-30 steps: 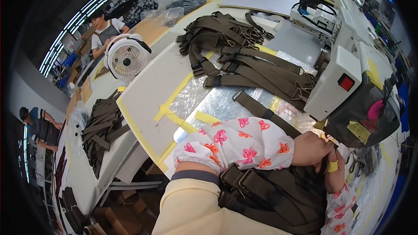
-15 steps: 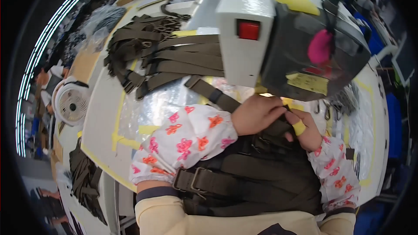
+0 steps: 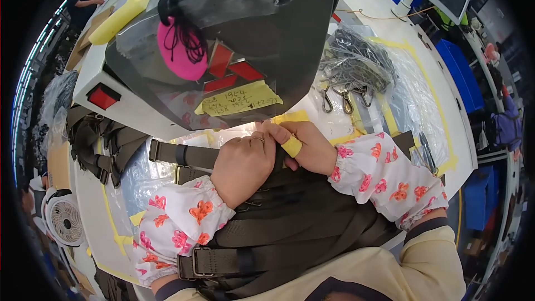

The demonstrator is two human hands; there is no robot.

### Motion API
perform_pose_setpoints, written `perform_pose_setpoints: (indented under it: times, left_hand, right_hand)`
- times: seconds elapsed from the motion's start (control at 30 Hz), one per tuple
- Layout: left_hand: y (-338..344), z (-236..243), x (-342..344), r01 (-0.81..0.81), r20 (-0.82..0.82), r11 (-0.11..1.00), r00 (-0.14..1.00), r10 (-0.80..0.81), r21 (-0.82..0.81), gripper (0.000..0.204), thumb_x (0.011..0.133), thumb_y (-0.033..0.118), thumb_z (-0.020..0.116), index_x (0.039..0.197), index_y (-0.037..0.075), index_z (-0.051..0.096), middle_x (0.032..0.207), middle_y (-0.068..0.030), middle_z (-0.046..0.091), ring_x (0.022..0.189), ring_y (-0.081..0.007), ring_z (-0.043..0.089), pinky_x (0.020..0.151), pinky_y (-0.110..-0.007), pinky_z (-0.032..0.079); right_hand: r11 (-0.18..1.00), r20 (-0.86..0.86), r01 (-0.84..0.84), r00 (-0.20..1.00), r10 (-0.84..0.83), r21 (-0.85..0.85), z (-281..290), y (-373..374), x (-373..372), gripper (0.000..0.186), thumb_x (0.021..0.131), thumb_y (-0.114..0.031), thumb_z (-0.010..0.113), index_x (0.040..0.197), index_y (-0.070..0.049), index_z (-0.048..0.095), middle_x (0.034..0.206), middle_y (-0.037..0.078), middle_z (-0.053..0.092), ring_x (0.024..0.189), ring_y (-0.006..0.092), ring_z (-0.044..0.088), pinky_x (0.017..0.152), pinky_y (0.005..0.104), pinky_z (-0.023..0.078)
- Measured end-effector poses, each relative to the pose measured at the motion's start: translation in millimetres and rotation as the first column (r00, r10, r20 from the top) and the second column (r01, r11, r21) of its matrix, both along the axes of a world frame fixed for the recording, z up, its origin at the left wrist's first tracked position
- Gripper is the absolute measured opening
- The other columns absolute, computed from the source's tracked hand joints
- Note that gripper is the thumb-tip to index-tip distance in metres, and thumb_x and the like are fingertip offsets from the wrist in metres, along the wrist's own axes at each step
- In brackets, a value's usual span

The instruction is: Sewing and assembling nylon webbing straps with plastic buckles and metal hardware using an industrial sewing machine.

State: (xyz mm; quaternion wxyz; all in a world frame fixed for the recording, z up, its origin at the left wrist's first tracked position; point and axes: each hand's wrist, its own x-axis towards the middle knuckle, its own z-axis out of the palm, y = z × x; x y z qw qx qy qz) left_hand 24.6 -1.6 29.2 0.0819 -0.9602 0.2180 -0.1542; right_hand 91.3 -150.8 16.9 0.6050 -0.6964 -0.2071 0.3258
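My left hand (image 3: 244, 161) and my right hand (image 3: 312, 147) meet just below the head of a grey sewing machine (image 3: 301, 67). Both are closed, with fingertips together on a dark webbing strap (image 3: 280, 159) that shows between them. Yellow tape wraps one finger of the right hand. Beneath my wrists a thick bundle of dark olive straps (image 3: 312, 212) lies across my lap, with a metal buckle (image 3: 202, 262) at its left. Another strap end with a buckle (image 3: 155, 150) sticks out left of my left hand. The fingers hide what the strap's tip looks like.
A pile of straps (image 3: 125, 145) lies on the table's left. Right of the machine are metal snap hooks (image 3: 346, 102) and a plastic bag of hardware (image 3: 362, 61). Scissors-like metal tool (image 3: 428, 153) rests farther right. A white fan (image 3: 64, 217) stands at left, blue bins (image 3: 454, 72) at right.
My view has swung rightward, so the machine now appears farther left and larger. Both hands stay together on the strap and have drawn closer to each other.
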Motion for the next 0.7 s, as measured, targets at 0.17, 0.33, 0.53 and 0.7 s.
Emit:
perform_pose_setpoints:
  times: [0.17,0.33,0.53,0.7]
  left_hand:
    - [2.1,-1.2,2.1,0.069,0.086,0.941,0.995,-0.043,-0.33,0.023,0.076,0.011,0.058,0.096,-0.002,0.058,0.063,-0.0065,0.056,0.05,-0.0164,0.055,0.047,-0.029,0.044]
    - [15.4,4.9,9.0,-0.332,-0.438,0.412,0.877,-0.195,-0.849,0.016,0.083,0.016,0.061,0.087,0.001,0.058,0.058,-0.0087,0.053,0.051,-0.0169,0.053,0.05,-0.028,0.042]
    - [21.9,-4.7,8.8,-0.256,-0.37,0.359,0.88,-0.299,-0.897,0.013,0.085,0.012,0.059,0.085,0.0,0.056,0.063,-0.0092,0.054,0.055,-0.0154,0.051,0.054,-0.026,0.041]
    - [28.1,-6.5,11.3,-0.36,-0.397,0.171,0.792,-0.465,-0.917,0.01,0.086,0.01,0.058,0.087,0.0,0.056,0.065,-0.0104,0.053,0.057,-0.0177,0.05,0.058,-0.026,0.041]
  right_hand:
    - [1.0,0.017,0.017,1.0,-0.017,0.011,5.2,-6.6,-0.3,0.038,0.096,-0.03,0.04,0.089,0.003,0.057,0.065,0.005,0.054,0.045,0.011,0.054,0.041,0.0235,0.043]
    - [0.999,0.158,0.016,0.987,-0.023,0.041,1.7,-9.6,-2.0,0.027,0.093,-0.019,0.045,0.078,0.002,0.053,0.062,0.006,0.054,0.048,0.0139,0.058,0.042,0.0242,0.046]
    - [0.996,0.352,-0.084,0.933,0.069,0.028,0.3,-10.5,1.9,0.023,0.091,-0.016,0.049,0.078,0.002,0.051,0.063,0.01,0.054,0.051,0.0174,0.06,0.046,0.0282,0.046]
    - [0.989,0.516,-0.112,0.856,0.046,0.099,-1.6,-10.6,3.8,0.022,0.09,-0.015,0.051,0.076,0.002,0.051,0.059,0.011,0.052,0.049,0.0182,0.057,0.049,0.0301,0.043]
